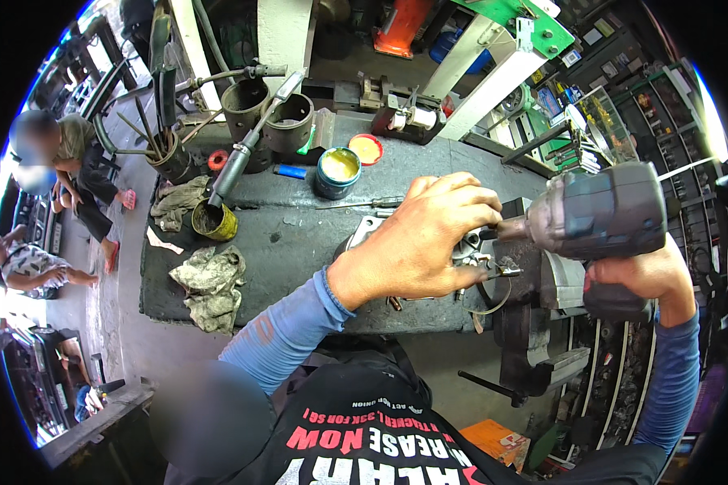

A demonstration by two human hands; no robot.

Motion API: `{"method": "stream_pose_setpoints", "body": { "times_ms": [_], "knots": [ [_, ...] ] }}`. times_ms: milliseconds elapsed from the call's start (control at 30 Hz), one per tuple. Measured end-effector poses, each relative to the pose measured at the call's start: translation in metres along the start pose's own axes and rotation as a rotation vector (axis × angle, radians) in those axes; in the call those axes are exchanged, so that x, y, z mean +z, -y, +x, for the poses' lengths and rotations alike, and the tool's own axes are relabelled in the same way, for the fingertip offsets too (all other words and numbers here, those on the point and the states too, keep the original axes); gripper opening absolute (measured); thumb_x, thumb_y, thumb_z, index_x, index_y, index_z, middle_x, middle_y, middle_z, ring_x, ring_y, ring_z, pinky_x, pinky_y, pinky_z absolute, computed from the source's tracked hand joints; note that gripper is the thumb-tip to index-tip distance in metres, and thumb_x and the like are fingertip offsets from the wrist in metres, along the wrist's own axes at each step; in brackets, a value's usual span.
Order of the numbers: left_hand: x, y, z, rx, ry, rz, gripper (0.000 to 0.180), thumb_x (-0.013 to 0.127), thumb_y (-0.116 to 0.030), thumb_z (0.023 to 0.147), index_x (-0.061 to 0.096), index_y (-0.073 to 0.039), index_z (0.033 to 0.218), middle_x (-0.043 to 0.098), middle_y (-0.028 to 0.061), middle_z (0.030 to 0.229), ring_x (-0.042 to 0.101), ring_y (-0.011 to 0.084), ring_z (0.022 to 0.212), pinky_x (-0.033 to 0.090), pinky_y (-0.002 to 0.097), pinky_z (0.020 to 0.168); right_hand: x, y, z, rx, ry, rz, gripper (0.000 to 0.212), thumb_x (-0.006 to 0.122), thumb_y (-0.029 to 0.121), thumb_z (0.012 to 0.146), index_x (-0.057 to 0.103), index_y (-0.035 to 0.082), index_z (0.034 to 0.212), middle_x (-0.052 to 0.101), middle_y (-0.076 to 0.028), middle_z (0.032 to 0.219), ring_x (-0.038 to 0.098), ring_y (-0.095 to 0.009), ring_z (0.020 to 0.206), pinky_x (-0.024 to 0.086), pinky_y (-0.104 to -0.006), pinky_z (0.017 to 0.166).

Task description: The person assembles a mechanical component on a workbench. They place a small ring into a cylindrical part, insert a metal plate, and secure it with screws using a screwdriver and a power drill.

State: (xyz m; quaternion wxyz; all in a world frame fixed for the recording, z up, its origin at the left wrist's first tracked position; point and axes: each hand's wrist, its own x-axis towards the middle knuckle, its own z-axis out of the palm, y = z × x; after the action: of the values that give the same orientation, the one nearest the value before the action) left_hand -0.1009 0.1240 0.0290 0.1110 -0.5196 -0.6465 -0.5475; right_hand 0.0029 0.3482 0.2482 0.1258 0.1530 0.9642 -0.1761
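My right hand (645, 279) is wrapped around the handle of a dark cordless impact wrench (603, 210). The wrench lies level, and its socket (511, 229) points left at a silvery metal part (469, 249). Over that part curls my left hand (429, 238), its fingers gripping from above and its thumb on the near side. Much of the part is hidden under the palm, so its kind does not show. A bench vise (534, 323) stands at the bench edge just below the wrench. Whether its jaws hold the part cannot be seen.
On the dark workbench (291, 242) stand an open tub of yellow grease (338, 168), its red lid (366, 149), a yellow can (215, 222) and metal cylinders (289, 121). Rags (210, 287) lie at left. Two people sit beyond the left end; shelves (679, 121) line the right.
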Motion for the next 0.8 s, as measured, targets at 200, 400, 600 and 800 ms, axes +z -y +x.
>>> {"method": "stream_pose_setpoints", "body": {
  "times_ms": [200, 400, 600, 800],
  "knots": [
    [-0.017, 0.000, 0.022, -0.032, 0.025, -0.022, 0.053, 0.084, -0.007, 0.075, 0.069, 0.000, 0.125, 0.072, 0.0172, 0.127, 0.068, 0.0353, 0.121, 0.051, 0.0443, 0.109, -0.029, -0.026, 0.012, -0.174, 0.040, -0.147, 0.034, 0.086, 0.008, 0.073, 0.079, 0.004, 0.106, 0.080, -0.007, 0.094, 0.074, -0.018, 0.082, 0.060, -0.0351, 0.078],
    [-0.016, -0.012, 0.017, -0.323, 0.013, 0.146, 0.056, 0.087, -0.013, 0.074, 0.068, -0.004, 0.126, 0.070, 0.0149, 0.123, 0.068, 0.0302, 0.117, 0.051, 0.0392, 0.104, -0.019, -0.056, 0.072, -0.207, -0.203, 0.072, 0.027, 0.087, 0.018, 0.078, 0.081, 0.005, 0.101, 0.077, -0.007, 0.081, 0.073, -0.014, 0.077, 0.059, -0.0339, 0.075],
    [0.012, -0.013, 0.008, -0.303, -0.013, 0.129, 0.020, 0.085, -0.007, 0.076, 0.077, -0.005, 0.094, 0.074, 0.0121, 0.119, 0.070, 0.0298, 0.112, 0.054, 0.0405, 0.099, 0.053, -0.076, 0.178, -0.526, -0.174, 0.783, 0.041, 0.087, 0.001, 0.074, 0.079, 0.005, 0.114, 0.079, -0.004, 0.097, 0.074, -0.018, 0.081, 0.061, -0.0383, 0.075],
    [0.014, -0.012, 0.012, -0.292, 0.000, 0.137, 0.019, 0.086, -0.010, 0.076, 0.077, -0.009, 0.092, 0.076, 0.0069, 0.113, 0.066, 0.0317, 0.115, 0.051, 0.0450, 0.104, 0.160, -0.106, 0.285, -0.526, -0.080, 1.020, 0.053, 0.093, 0.001, 0.069, 0.080, 0.009, 0.120, 0.080, -0.002, 0.108, 0.069, -0.017, 0.099, 0.056, -0.0378, 0.093]
  ]
}}
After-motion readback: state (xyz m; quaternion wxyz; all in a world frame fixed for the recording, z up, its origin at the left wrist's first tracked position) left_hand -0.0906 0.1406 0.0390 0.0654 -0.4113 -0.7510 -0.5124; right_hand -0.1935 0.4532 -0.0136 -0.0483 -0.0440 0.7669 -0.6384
